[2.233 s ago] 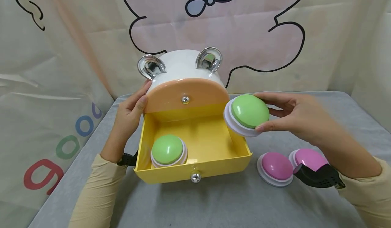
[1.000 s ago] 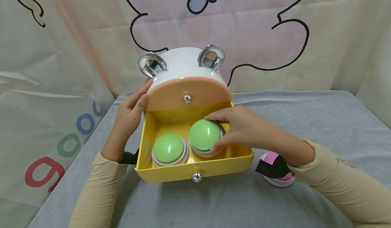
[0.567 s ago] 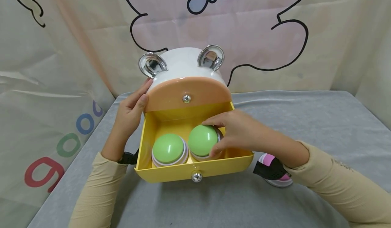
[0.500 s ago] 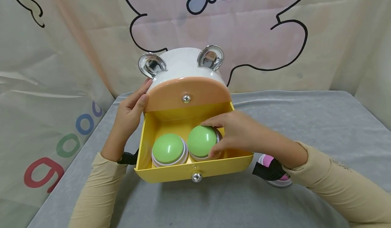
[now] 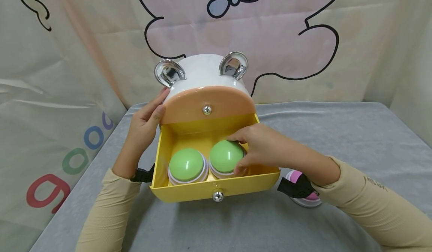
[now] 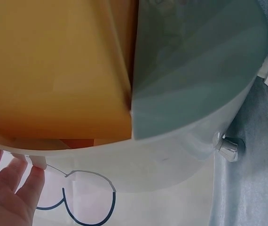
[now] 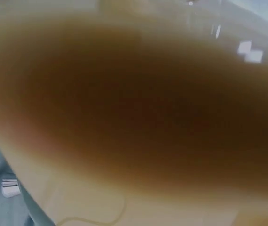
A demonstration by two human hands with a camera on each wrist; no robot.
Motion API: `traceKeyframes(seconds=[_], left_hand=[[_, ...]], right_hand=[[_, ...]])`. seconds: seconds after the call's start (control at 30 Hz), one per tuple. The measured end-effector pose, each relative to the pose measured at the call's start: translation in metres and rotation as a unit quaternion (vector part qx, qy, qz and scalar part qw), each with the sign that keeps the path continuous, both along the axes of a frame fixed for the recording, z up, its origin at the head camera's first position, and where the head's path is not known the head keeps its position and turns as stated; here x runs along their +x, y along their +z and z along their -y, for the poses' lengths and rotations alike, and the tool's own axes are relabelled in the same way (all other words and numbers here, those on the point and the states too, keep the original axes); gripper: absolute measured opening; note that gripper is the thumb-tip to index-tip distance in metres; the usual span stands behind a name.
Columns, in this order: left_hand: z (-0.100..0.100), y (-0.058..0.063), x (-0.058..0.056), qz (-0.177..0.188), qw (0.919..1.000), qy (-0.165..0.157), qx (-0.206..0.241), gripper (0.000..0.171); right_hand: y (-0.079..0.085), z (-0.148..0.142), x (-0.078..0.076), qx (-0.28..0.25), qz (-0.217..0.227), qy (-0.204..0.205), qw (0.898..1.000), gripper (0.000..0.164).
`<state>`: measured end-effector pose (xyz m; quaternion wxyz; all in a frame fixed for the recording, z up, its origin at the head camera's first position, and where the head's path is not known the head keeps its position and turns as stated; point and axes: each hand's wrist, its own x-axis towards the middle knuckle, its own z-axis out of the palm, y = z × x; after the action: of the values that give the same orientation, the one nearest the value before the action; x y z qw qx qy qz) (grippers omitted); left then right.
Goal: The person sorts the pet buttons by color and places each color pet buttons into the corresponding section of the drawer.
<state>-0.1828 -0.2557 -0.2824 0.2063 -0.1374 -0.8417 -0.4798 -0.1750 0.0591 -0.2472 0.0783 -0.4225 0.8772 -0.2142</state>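
A white drawer box (image 5: 204,68) with silver ears stands on the table, its upper orange drawer (image 5: 189,104) closed. The yellow lower drawer (image 5: 216,190) is pulled out. Inside it, at the left, sits a round button with a green dome (image 5: 185,164) and white base. Beside that one is a second green-domed button (image 5: 225,156), which my right hand (image 5: 260,145) holds by its right side between thumb and fingers. My left hand (image 5: 141,126) rests against the box's left side, its fingertips touching the shell in the left wrist view. A blurred brown shape fills most of the right wrist view.
A pink-domed button (image 5: 305,203) lies on the grey cloth (image 5: 236,225) right of the drawer, partly hidden by my right wrist's black strap (image 5: 295,188). A printed curtain (image 5: 287,49) hangs behind the table. Silver feet (image 6: 230,149) show beneath the box.
My right hand has carried the second green-domed button from above the drawer's right side down inside, beside the first. It shifted slightly toward the front. My left hand stayed put.
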Motion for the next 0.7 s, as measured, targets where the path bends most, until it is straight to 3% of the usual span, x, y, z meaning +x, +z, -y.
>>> traceKeyframes(seconds=[0.13,0.23,0.3,0.4,0.47,0.57,0.7], left_hand=[[0.0,-0.001,0.0,-0.001,1.0,-0.001,0.004,0.041],[0.0,-0.001,0.0,-0.004,1.0,-0.002,0.006,0.041],[0.001,-0.002,0.0,-0.003,1.0,-0.001,0.005,0.041],[0.001,-0.002,0.001,-0.002,1.0,0.003,0.004,0.041],[0.0,-0.002,0.0,-0.002,1.0,0.001,0.006,0.041],[-0.001,-0.002,-0.001,-0.002,0.9999,-0.005,0.011,0.04],[0.0,-0.001,-0.001,-0.01,0.9998,-0.009,0.017,0.04]], right_hand=[[0.003,0.003,0.0,0.042,-0.003,-0.004,0.999,0.042],[0.004,0.004,-0.002,0.061,0.004,-0.012,0.998,0.045],[0.004,0.002,-0.003,0.039,0.019,-0.022,0.999,0.05],[0.005,-0.007,-0.002,-0.046,0.065,-0.062,0.995,0.056],[0.006,-0.015,0.005,-0.128,0.113,-0.09,0.981,0.054],[0.009,-0.025,0.025,-0.242,0.202,-0.109,0.943,0.046],[0.002,-0.035,0.054,-0.364,0.265,-0.036,0.892,0.048]])
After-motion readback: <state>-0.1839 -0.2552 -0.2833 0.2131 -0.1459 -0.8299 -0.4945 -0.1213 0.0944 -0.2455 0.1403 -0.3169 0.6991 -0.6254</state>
